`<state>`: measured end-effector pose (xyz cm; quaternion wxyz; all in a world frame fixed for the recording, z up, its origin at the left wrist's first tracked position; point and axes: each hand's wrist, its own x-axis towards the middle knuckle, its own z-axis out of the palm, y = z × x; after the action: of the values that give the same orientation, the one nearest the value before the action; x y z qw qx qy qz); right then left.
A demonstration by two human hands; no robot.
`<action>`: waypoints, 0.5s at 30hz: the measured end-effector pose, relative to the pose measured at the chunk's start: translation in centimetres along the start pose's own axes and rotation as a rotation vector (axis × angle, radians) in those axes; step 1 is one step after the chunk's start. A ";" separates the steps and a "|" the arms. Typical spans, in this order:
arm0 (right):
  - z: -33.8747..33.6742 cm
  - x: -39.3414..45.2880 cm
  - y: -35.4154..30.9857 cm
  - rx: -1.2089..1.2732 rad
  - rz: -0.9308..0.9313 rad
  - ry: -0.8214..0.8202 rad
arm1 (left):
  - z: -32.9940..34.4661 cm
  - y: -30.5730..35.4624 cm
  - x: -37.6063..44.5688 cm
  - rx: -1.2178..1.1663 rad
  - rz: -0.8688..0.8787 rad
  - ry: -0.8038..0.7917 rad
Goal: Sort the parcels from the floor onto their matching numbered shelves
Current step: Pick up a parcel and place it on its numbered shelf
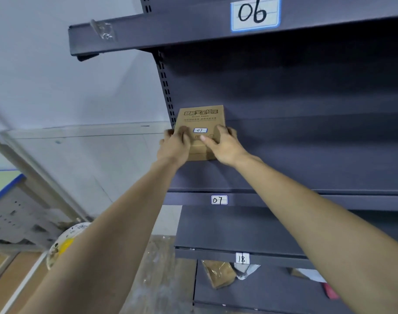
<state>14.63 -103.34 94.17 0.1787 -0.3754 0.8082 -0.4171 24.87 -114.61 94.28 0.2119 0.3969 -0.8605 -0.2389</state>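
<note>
A small brown cardboard parcel [201, 120] with a white "07" sticker on its face stands upright at the left end of the dark grey shelf [284, 177] marked "07" [219, 199]. My left hand [175, 146] grips its left side and my right hand [223, 145] grips its right side, thumb across the front. The parcel's lower part is hidden behind my hands. The box leans back toward the shelf's rear panel.
The shelf above carries an "06" label [254, 13]; a lower one reads "18" [242, 258]. A brown padded parcel [218, 276] and a grey bag [245, 270] lie on the bottom level. A paint-spattered round lid [62, 243] and grey desk [10, 209] stand left.
</note>
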 end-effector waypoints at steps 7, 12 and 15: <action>-2.2 -3.3 0.2 0.074 0.084 0.100 | -0.5 3.9 0.3 0.414 0.211 0.093; -9.6 -7.9 4.8 -0.130 0.174 0.293 | 4.0 12.1 -2.9 0.230 0.556 -0.048; -14.9 -12.1 9.1 -0.203 0.237 0.396 | 8.6 17.5 -6.4 0.132 0.645 -0.147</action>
<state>9.41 -82.76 95.24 0.0262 -0.2051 0.9035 -0.3754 13.71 -97.50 96.46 0.1879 0.0986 -0.9684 -0.1313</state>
